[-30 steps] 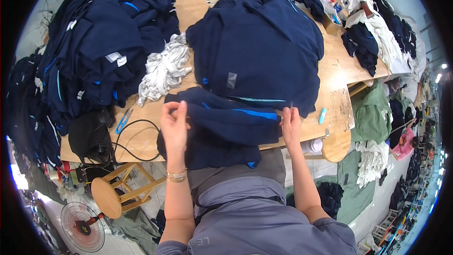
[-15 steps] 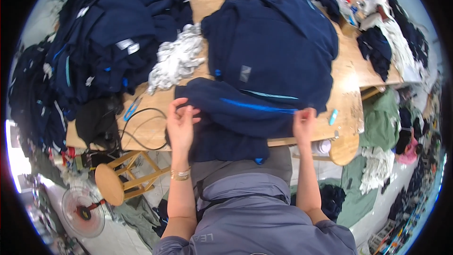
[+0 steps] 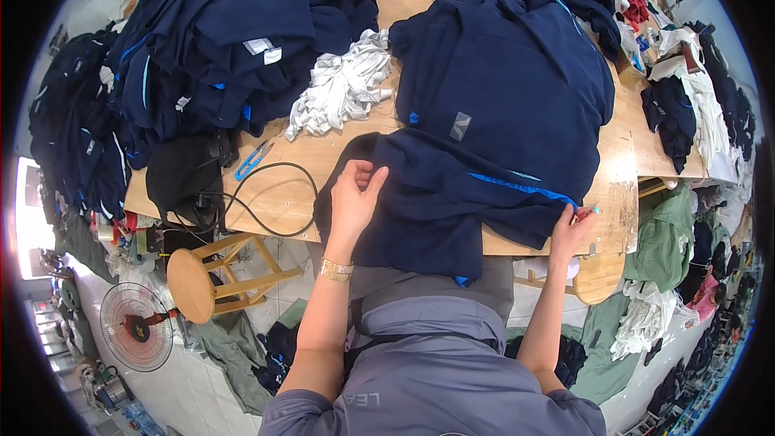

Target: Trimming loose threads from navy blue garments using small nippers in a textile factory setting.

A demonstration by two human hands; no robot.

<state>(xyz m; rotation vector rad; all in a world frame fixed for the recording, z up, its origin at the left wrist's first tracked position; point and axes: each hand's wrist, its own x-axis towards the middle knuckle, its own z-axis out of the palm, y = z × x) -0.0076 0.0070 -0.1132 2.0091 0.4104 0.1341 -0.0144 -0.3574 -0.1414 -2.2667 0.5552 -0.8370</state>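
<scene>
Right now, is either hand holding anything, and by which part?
The right hand appears to pinch the nearest navy garment at its edge, by the end of the bright blue stripe. Whether the left hand grips cloth cannot be told.

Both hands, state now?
Left hand: loosely curled at the navy garment; grip can't be told.
Right hand: closed, pinching the navy garment by its blue stripe.
</scene>
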